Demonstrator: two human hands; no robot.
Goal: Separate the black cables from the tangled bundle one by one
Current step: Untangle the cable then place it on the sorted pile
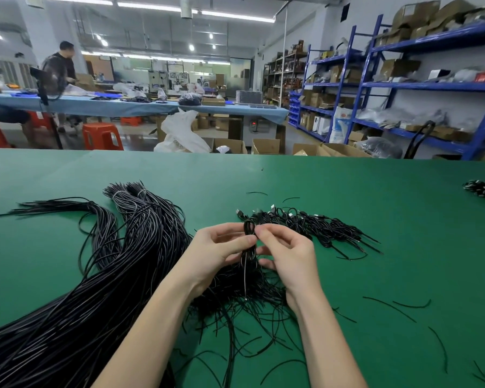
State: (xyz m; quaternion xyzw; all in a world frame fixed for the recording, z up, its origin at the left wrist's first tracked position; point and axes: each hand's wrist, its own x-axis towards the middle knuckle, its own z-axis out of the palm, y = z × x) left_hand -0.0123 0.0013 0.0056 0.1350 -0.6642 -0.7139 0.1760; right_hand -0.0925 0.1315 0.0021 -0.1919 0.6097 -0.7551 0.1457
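Both forearms reach in; the left hand and right hand pinch one looped cable closed-fingered above the tangled bundle. Pulling hard could drag snagged neighbours along.

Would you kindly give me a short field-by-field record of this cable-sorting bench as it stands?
surface: green mat-covered table
left hand: pinching a folded loop of thin black cable
right hand: fingertips on the same loop
main stock: long bundle of glossy black cables, left of the hands, tied with pale bands at the far end
sorted pile: short black cables with plug ends, beyond the right hand
strays: loose black strands, right
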